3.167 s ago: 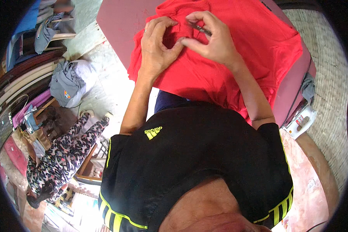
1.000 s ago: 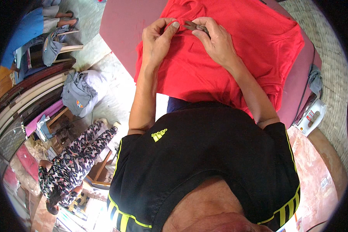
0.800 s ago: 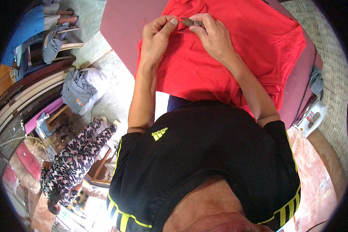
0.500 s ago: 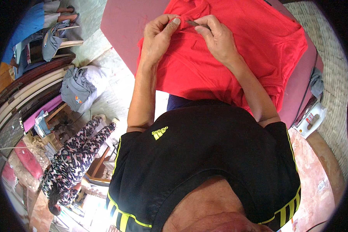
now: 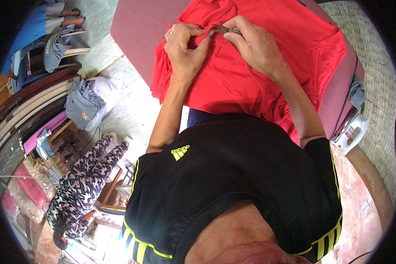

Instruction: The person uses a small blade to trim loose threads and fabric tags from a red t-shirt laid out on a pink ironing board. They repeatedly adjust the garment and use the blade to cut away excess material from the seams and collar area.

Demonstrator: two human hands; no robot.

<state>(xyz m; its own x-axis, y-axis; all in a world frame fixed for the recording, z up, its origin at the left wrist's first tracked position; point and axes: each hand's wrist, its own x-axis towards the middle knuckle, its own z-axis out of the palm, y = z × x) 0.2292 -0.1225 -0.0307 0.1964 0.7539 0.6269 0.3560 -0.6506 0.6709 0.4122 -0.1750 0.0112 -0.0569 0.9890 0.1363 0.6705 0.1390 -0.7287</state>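
A red garment [image 5: 246, 88] lies spread and creased over the maroon tabletop [image 5: 136, 28] in front of me, with its near edge hanging toward my lap. My left hand [image 5: 185, 53] pinches a bit of the red cloth between thumb and fingertips at the garment's far left part. In my right hand [image 5: 260, 49] are small dark metal thread snips [image 5: 221, 29], gripped between thumb and fingers. Their pointed blades reach left to the pinched cloth, close to my left thumb tip. Whether they touch a thread is too small to see.
A white iron [image 5: 355, 134] stands at the table's right edge beside a grey cloth [image 5: 356, 93]. On the left, a person in patterned clothes [image 5: 86, 178] bends near shelves, and grey clothing [image 5: 84, 103] lies on a white bundle. Another person's feet [image 5: 75, 20] show at upper left.
My left hand has shifted right and slightly down, turning its knuckles up as it pinches the cloth. My right hand has moved a little right and down, and the snips' blades show more.
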